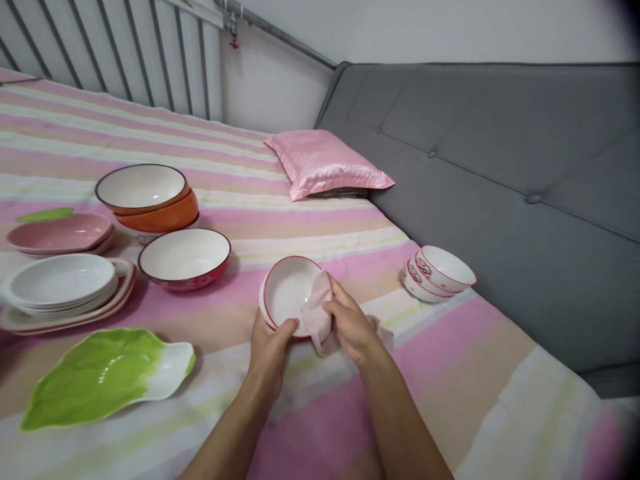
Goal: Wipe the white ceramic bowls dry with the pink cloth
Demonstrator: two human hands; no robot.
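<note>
A white bowl with a red rim (pixel 285 290) is tilted in front of me, its inside turned toward the camera. My left hand (pixel 270 343) grips its lower left edge, the thumb lying over the rim. Pinched in my right hand (pixel 350 320) is a pale pink cloth (pixel 319 317), which lies against the bowl's right rim and partly inside it. The cloth's loose end hangs out behind my right wrist. To the right, a stack of similar red-rimmed bowls (pixel 437 275) rests by the headboard.
At left are a leaf-shaped green plate (pixel 105 377), stacked white dishes (pixel 63 283), pink dishes (pixel 60 233), a red bowl (pixel 185 260) and stacked orange bowls (pixel 160 210). A pink pillow (pixel 325 160) lies at the back. The grey headboard (pixel 490 147) borders the striped bed on the right.
</note>
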